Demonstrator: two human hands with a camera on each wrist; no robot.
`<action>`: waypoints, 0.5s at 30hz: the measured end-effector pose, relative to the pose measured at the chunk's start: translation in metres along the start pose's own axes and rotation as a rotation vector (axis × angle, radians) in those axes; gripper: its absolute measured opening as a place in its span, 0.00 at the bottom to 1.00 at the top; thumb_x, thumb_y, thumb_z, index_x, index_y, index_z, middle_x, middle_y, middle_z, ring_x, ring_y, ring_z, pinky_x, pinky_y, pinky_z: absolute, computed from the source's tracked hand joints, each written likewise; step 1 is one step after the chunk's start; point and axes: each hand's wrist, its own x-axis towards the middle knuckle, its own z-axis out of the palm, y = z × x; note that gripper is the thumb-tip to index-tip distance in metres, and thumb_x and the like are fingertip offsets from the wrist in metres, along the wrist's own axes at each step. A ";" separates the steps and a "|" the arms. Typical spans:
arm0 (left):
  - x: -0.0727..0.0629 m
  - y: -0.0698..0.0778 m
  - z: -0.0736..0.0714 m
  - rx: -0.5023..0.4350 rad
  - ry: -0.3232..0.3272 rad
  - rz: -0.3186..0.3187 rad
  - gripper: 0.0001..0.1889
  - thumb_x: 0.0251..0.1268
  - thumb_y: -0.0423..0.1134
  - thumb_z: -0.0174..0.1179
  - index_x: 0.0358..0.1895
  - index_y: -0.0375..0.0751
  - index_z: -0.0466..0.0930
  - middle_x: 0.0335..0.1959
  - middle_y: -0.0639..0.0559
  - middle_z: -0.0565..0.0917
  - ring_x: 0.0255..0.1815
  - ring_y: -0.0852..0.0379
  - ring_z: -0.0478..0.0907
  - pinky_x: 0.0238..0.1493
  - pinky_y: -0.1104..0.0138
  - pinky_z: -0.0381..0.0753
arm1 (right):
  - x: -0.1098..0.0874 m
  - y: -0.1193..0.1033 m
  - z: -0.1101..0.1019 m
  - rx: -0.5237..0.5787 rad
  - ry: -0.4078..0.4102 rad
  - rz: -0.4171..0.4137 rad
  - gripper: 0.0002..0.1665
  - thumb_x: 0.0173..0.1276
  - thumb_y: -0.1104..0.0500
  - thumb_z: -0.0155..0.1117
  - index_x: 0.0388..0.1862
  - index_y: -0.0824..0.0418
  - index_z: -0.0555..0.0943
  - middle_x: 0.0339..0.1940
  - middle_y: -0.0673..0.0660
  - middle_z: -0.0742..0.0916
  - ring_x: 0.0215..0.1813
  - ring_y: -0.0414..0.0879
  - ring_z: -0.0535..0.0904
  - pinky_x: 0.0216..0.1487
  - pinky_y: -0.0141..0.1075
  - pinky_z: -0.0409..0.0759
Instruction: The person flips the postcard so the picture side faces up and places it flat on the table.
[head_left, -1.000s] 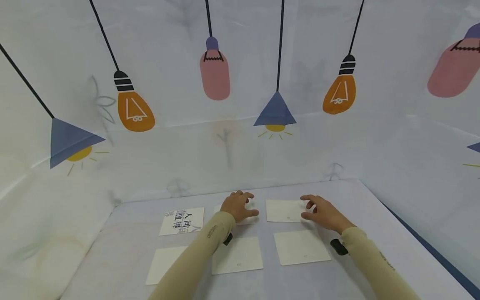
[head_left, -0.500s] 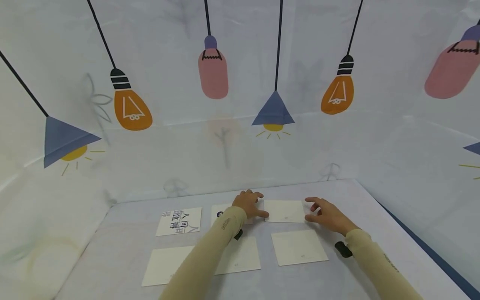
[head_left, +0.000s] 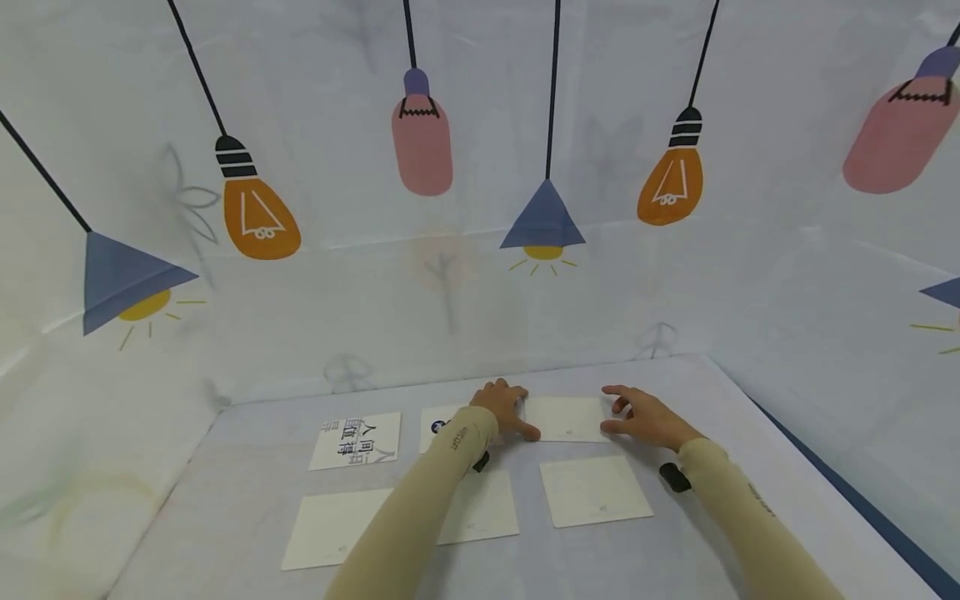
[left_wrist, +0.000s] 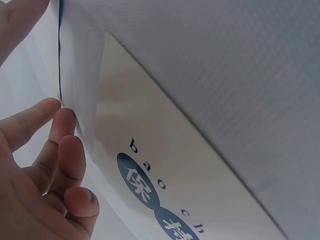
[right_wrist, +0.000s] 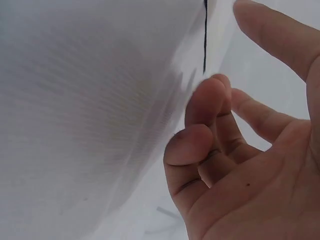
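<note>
Cream card, long axis sideways, left hand, right hand flanking, thumbs and fingers apart

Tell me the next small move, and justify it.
Probably close the left grip and right grip on the nearly blank card between them, ready to lift: they sit at its opposite ends, it lies flat, and the two character-printed cards to its left already show their print.
</note>
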 end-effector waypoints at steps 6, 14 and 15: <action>-0.002 0.001 -0.001 -0.041 -0.012 -0.015 0.45 0.49 0.65 0.75 0.72 0.53 0.73 0.65 0.47 0.74 0.66 0.48 0.71 0.68 0.54 0.69 | 0.007 0.003 -0.002 0.000 -0.064 0.034 0.51 0.63 0.46 0.76 0.76 0.69 0.64 0.47 0.57 0.81 0.48 0.52 0.76 0.51 0.47 0.73; 0.005 -0.001 0.004 -0.124 -0.007 -0.039 0.46 0.44 0.63 0.79 0.69 0.53 0.74 0.62 0.47 0.75 0.63 0.47 0.72 0.65 0.53 0.72 | 0.016 0.007 -0.005 0.024 -0.117 0.034 0.47 0.61 0.50 0.78 0.72 0.70 0.69 0.48 0.58 0.81 0.48 0.52 0.75 0.51 0.48 0.72; 0.008 -0.002 0.006 -0.134 -0.007 -0.045 0.46 0.42 0.64 0.79 0.69 0.54 0.74 0.62 0.48 0.76 0.62 0.48 0.73 0.65 0.53 0.72 | 0.016 0.007 -0.005 0.032 -0.116 0.034 0.46 0.61 0.51 0.78 0.71 0.70 0.69 0.48 0.58 0.81 0.48 0.52 0.75 0.51 0.48 0.72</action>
